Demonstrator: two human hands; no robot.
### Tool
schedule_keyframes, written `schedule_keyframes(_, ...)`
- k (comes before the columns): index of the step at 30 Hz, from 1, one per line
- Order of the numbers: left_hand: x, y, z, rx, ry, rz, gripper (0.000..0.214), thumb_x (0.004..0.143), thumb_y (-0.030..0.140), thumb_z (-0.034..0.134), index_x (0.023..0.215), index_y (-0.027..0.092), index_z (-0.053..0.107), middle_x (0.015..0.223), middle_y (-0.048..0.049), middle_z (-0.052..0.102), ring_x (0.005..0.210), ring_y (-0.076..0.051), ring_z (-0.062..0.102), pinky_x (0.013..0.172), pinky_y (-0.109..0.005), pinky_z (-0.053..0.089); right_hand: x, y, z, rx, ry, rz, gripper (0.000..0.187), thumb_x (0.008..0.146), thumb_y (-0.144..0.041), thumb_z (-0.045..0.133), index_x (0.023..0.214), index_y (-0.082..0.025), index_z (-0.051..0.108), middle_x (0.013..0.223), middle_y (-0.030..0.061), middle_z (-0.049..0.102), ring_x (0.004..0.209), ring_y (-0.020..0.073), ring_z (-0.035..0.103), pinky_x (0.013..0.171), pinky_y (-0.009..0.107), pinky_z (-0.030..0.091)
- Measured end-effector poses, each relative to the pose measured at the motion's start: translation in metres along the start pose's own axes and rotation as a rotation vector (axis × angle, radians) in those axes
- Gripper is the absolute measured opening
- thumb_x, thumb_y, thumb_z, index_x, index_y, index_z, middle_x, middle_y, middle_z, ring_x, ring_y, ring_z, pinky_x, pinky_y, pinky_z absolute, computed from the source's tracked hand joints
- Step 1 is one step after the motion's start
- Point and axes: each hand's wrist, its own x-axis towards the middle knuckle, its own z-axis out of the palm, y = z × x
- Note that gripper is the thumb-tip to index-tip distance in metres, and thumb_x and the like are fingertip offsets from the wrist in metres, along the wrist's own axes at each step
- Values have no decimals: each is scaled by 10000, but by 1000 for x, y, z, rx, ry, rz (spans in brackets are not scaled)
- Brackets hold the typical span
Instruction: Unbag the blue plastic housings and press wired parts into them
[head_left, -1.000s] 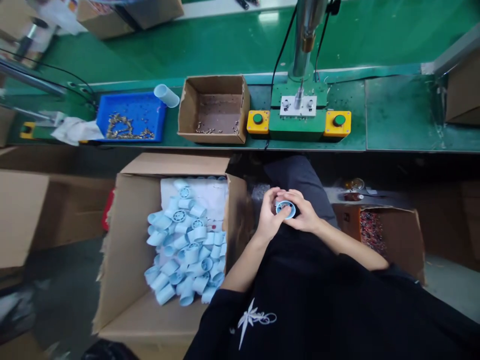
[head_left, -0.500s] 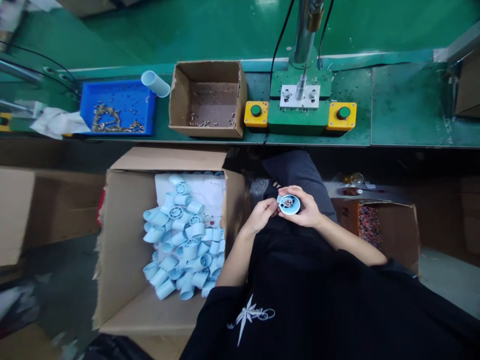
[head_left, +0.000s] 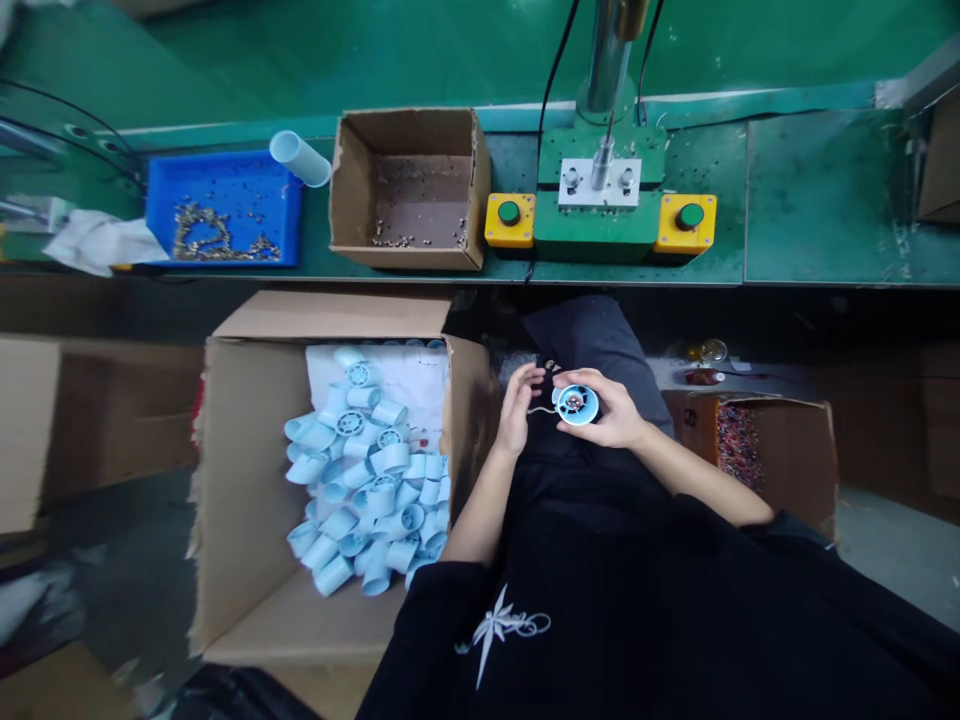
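My right hand (head_left: 611, 412) grips a light blue plastic cylinder (head_left: 577, 404) over my lap, its open end facing up with a small coppery part inside. My left hand (head_left: 516, 405) is just to the left of it, fingers curled, and seems to pinch a thin pale wire that runs toward the cylinder. A big cardboard box (head_left: 255, 560) to my left holds several more light blue cylinders (head_left: 367, 480).
A green press (head_left: 600, 205) with two yellow button boxes stands on the bench ahead. Beside it sit an open cardboard box (head_left: 409, 185) with small metal bits and a blue tray (head_left: 221, 205) of metal parts. Another box (head_left: 757, 450) with small parts is at my right.
My left hand has drawn away from the cylinder to the left, and a thin wire now shows between them. The right hand keeps hold of the cylinder.
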Motion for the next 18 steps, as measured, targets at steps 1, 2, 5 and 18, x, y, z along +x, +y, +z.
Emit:
schedule_keyframes(1, -2, 8, 2, 31, 3, 62, 660, 943, 721, 613, 1383, 230, 600, 1378, -139, 674, 1269, -287, 639, 1036, -409, 530, 0, 0, 0, -8, -15, -8, 693, 887, -381, 850, 1490, -276, 526, 1309, 121, 757, 1238, 274, 729, 1086, 474, 599)
schedule_keyframes(2, -5, 16, 4, 69, -16, 115, 677, 946, 699, 636, 1434, 235, 569, 1443, -149, 644, 1343, -301, 606, 1105, -430, 499, 1, -1, -1, -13, -28, -17, 690, 890, -388, 845, 1490, -277, 523, 1310, 120, 757, 1239, 275, 730, 1091, 478, 596)
schedule_keyframes(5, -11, 43, 8, 137, -132, 164, 678, 966, 608, 678, 1504, 222, 531, 1456, -154, 649, 1388, -315, 592, 1196, -459, 441, 1, -1, -1, -27, -40, -21, 669, 903, -414, 826, 1484, -278, 522, 1306, 123, 759, 1234, 279, 733, 1091, 491, 594)
schedule_keyframes(18, -12, 60, 20, 309, -309, -83, 735, 872, 190, 749, 1562, 198, 495, 1501, -167, 637, 1406, -330, 607, 1250, -530, 430, 0, -1, -2, -213, -147, -196, 611, 946, -225, 713, 1530, -261, 538, 1300, 132, 762, 1238, 272, 735, 1098, 494, 580)
